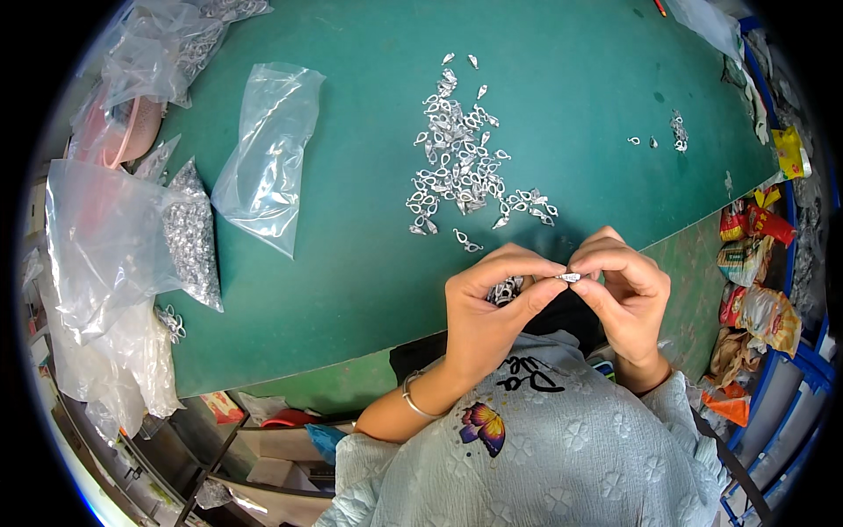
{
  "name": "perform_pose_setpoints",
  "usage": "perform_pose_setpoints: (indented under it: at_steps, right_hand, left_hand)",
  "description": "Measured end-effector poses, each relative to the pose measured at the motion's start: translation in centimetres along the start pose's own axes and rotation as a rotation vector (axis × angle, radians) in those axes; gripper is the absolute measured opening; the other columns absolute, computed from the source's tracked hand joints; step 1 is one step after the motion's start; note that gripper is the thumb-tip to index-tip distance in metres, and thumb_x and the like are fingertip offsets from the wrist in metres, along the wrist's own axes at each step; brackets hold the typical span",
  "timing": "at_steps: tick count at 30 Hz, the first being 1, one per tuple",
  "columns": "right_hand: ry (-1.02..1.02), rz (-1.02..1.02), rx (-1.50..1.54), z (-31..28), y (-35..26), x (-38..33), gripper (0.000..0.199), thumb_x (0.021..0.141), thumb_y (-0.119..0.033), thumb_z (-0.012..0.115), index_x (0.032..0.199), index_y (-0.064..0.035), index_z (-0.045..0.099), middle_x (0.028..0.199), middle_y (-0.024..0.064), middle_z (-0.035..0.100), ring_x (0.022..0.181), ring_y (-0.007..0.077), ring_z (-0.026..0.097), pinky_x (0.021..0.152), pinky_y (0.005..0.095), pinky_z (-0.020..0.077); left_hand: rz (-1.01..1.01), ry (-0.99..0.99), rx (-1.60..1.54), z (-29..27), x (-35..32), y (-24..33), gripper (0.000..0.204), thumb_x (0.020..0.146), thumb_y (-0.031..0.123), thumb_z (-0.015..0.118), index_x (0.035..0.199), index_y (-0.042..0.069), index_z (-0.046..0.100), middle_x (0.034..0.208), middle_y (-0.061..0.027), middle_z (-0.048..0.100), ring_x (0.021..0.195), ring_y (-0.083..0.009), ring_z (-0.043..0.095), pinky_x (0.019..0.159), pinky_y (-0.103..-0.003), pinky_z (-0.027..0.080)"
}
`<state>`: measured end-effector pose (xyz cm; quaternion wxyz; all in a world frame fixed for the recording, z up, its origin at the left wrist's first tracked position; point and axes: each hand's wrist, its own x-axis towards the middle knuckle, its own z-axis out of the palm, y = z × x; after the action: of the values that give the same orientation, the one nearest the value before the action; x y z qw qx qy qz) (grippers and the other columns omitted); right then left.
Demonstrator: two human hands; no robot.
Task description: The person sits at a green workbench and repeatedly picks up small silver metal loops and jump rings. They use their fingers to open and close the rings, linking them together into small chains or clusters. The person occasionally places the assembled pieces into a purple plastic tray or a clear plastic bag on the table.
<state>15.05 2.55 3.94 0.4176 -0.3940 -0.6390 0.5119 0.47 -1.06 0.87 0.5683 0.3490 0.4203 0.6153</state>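
My left hand (492, 303) and my right hand (623, 285) meet at the near edge of a green table (351, 263). Between their fingertips both pinch one small silver metal clasp (569, 277). Several more silver pieces (505, 290) rest in my left palm. Just beyond the hands a loose heap of the same silver clasps (457, 162) is scattered over the table. A silver bangle (411, 400) circles my left wrist.
An empty clear plastic bag (268, 154) lies left of the heap. A bag packed with silver parts (193, 237) and more clear bags (105, 246) crowd the table's left edge. A few stray clasps (676, 132) lie far right. Colourful packets (755, 281) fill a blue crate at right.
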Motion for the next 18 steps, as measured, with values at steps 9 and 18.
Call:
perform_pose_setpoints:
  at_steps: [9, 18]
  right_hand:
    - [-0.026, -0.050, -0.053, -0.09, -0.26, 0.15, 0.015, 0.070, 0.005, 0.066, 0.084, 0.0036, 0.062, 0.079, 0.0095, 0.062, 0.070, 0.0163, 0.052, 0.060, 0.0252, 0.0377]
    - [-0.035, -0.061, -0.068, -0.13, -0.49, 0.28, 0.014, 0.070, 0.006, 0.066, 0.083, 0.0046, 0.062, 0.078, 0.0106, 0.061, 0.071, 0.0178, 0.054, 0.062, 0.0263, 0.0411]
  left_hand:
    - [0.011, -0.012, 0.021, -0.06, 0.02, 0.30, 0.013, 0.072, -0.005, 0.067, 0.083, 0.000, 0.066, 0.077, -0.0055, 0.061, 0.066, -0.0087, 0.052, 0.056, -0.020, 0.039]
    - [0.015, -0.034, 0.005, -0.12, 0.08, 0.39, 0.013, 0.071, -0.005, 0.067, 0.083, 0.000, 0.066, 0.076, -0.0047, 0.060, 0.063, -0.0075, 0.049, 0.056, -0.020, 0.038]
